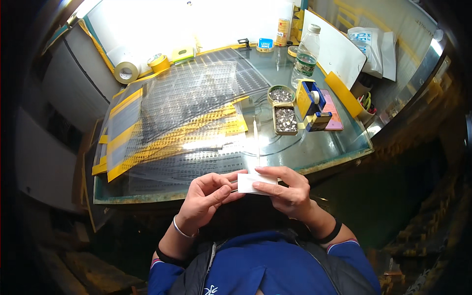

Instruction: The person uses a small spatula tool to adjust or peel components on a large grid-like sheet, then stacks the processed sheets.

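Note:
A small white rectangular piece, like a card or folded paper [247, 184], is held just off the table's near edge. My right hand [291, 191] grips it, thumb on top and fingers along its far side. My left hand [210, 192] is at its left edge, thumb and forefinger pressed together and other fingers reaching toward the card's underside. Whatever those fingertips pinch is too small to make out. Beyond the card, a slim white pen-like tool [256, 140] lies on the glass-topped table [314, 150].
Stacked clear sheets with yellow strips [196, 118] cover the table's left. To the right are two small containers of dark and white bits [285, 119], a blue tape dispenser [309, 98], a pink phone [333, 110] and a water bottle [306, 56]. Tape rolls [126, 72] stand at the back left.

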Available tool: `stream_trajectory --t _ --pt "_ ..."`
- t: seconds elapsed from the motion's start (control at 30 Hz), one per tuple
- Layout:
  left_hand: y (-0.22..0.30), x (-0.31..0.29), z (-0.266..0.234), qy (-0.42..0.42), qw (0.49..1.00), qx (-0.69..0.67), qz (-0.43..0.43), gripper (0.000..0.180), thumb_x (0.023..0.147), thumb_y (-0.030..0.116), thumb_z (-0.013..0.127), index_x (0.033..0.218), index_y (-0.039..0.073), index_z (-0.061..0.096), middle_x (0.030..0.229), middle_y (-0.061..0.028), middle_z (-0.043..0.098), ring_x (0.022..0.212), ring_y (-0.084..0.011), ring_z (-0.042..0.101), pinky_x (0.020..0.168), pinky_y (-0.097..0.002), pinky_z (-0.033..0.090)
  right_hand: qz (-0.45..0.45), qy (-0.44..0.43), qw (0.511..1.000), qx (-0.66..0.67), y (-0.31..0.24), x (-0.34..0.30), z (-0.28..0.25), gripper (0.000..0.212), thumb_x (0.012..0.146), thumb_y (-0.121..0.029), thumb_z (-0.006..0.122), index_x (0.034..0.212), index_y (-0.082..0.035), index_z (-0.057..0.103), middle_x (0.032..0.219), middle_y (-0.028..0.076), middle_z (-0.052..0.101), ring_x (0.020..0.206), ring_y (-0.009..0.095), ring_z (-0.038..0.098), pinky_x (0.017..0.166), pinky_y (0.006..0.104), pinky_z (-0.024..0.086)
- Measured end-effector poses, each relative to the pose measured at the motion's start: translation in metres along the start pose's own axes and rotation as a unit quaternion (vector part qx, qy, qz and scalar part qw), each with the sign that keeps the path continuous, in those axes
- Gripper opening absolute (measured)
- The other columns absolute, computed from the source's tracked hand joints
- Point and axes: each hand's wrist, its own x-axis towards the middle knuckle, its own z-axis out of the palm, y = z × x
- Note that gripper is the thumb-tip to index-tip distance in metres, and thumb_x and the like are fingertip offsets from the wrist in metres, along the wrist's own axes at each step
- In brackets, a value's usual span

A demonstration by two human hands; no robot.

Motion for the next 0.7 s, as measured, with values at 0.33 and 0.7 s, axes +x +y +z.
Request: stream_trajectory --t 0.33,0.7 --pt "-0.015 -0.003 0.000 0.078 0.963 0.233 0.112 0.011 0.085 -0.007 0.063 0.096 -0.006 0.064 0.099 -0.0110 0.067 0.092 -0.0141 0.063 0.085 -0.0263 0.053 0.111 -0.013 0.979 0.171 -0.011 0.007 0.006 0.051 0.070 0.011 0.054 0.118 -0.003 0.058 0.123 0.019 0.056 0.112 0.030 0.058 0.091 0.0353 0.049" --pt "-0.021 0.005 0.005 0.072 0.937 0.286 0.187 0.011 0.083 -0.012 0.062 0.092 -0.006 0.065 0.100 -0.0149 0.066 0.092 -0.0172 0.063 0.083 -0.0295 0.053 0.424 -0.052 0.777 0.463 -0.010 0.013 0.010 0.033 0.095 -0.016 0.056 0.120 0.005 0.058 0.117 0.013 0.061 0.108 0.018 0.058 0.096 0.0312 0.047"
